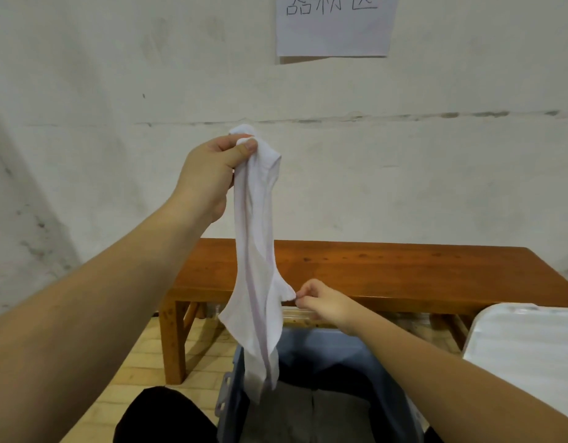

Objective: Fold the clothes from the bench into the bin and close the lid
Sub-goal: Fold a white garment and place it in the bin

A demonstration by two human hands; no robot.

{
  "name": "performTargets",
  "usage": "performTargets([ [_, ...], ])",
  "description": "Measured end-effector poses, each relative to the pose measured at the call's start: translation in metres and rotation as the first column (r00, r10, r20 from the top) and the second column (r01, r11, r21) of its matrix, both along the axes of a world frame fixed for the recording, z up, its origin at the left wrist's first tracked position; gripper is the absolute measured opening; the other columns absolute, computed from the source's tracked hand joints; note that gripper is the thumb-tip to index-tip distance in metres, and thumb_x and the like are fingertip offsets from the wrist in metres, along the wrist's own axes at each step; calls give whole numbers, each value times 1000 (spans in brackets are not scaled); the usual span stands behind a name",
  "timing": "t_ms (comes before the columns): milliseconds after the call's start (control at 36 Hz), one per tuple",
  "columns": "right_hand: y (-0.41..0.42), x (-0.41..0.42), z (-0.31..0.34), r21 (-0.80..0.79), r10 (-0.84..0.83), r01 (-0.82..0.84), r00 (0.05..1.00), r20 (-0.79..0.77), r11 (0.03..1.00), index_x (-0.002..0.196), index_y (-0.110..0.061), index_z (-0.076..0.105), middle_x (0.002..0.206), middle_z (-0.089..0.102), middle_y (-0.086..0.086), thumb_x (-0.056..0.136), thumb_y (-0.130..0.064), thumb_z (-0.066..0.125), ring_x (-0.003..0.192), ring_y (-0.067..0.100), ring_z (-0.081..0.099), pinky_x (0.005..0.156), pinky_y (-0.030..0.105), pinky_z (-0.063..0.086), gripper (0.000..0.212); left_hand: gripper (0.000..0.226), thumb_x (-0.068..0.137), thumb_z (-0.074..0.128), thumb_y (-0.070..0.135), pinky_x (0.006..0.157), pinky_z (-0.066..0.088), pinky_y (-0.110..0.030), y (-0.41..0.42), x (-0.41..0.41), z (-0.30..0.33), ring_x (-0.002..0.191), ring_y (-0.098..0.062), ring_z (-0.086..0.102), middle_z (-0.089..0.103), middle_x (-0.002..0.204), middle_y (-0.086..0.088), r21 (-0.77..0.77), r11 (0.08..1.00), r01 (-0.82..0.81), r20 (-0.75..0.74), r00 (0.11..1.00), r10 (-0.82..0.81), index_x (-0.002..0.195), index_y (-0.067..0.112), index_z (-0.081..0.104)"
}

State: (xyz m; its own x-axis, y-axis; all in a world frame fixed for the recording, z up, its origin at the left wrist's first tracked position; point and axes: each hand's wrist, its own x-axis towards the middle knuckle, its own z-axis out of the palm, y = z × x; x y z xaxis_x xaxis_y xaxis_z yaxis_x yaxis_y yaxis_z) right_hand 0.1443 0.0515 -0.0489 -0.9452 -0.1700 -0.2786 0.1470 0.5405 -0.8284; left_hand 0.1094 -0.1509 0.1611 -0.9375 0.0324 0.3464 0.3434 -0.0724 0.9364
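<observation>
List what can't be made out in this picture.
- Bin: its floor and any contents, hidden in the head view by the right forearm, the hanging white garment and the bottom edge.
- Garment: its type; it hangs bunched between the left hand and right hand.
- Lid: cut off by the right edge.
- Paper sign: its top, cut off by the upper edge.
- Bench: its right legs, behind the lid.

The wooden bench (388,270) stands against the white wall (404,171) on a pale tiled floor (148,362). The blue bin (324,378) sits on the floor just before the bench.
</observation>
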Motion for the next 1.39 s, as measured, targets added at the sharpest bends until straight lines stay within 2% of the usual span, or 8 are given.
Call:
performTargets([
  [194,-21,-20,-7,-309,-74,84,996,42,947,148,-30,30,124,60,-7,82,-45,76,112,15,61,105,42,48,82,19,94,65,18,90,55,-29,7,5,0,101,-15,71,75,107,0,31,999,41,9,999,-41,111,13,72],
  [361,-25,-28,-8,-209,30,-19,998,49,978,142,-36,42,121,62,-16,84,-45,75,102,9,65,81,22,54,68,18,94,65,19,86,53,-28,0,8,3,103,-16,70,75,108,0,39,997,63,7,998,-64,109,14,73],
  [444,-18,-29,-10,-249,87,-52,988,130,967,127,-27,58,109,71,-3,83,-42,75,92,14,64,85,27,51,49,18,95,65,19,83,53,-26,-7,8,3,103,-16,70,75,109,-1,34,997,72,-8,997,-72,109,13,72],
  [556,1,-28,-14,-423,86,8,976,202,906,130,-18,59,123,70,1,62,-47,89,118,24,63,107,45,47,79,14,94,65,18,81,52,-25,-18,5,1,102,-16,70,75,107,-1,49,998,51,-14,999,-50,105,15,74],
  [694,36,-21,-20,-532,58,118,952,302,839,134,-16,55,131,65,7,84,-31,78,124,23,59,108,44,46,57,17,93,66,20,87,54,-31,-27,-1,-9,105,-16,69,75,109,-1,29,999,19,11,1000,-19,107,14,74],
  [944,67,3,-5,-514,-75,231,949,307,826,124,-5,59,121,69,12,85,-19,76,113,28,67,101,40,52,45,12,92,68,21,82,55,-31,-27,-2,-24,104,-13,70,75,109,3,0,1000,-10,25,1000,10,102,20,75],
  [1167,82,19,23,-99,-122,133,987,109,986,101,-24,75,100,75,-6,82,-39,76,104,23,67,103,46,48,25,13,92,68,21,81,55,-31,-27,-1,-26,98,-14,71,76,104,1,1,1000,-23,65,998,23,103,19,74],
  [1389,56,31,59,-798,-118,145,989,93,585,127,-6,61,125,67,17,88,-13,64,117,33,63,106,51,45,40,6,87,72,19,77,57,-31,3,6,-11,84,-14,73,77,90,1,-10,996,-88,126,988,89,86,23,76],
])
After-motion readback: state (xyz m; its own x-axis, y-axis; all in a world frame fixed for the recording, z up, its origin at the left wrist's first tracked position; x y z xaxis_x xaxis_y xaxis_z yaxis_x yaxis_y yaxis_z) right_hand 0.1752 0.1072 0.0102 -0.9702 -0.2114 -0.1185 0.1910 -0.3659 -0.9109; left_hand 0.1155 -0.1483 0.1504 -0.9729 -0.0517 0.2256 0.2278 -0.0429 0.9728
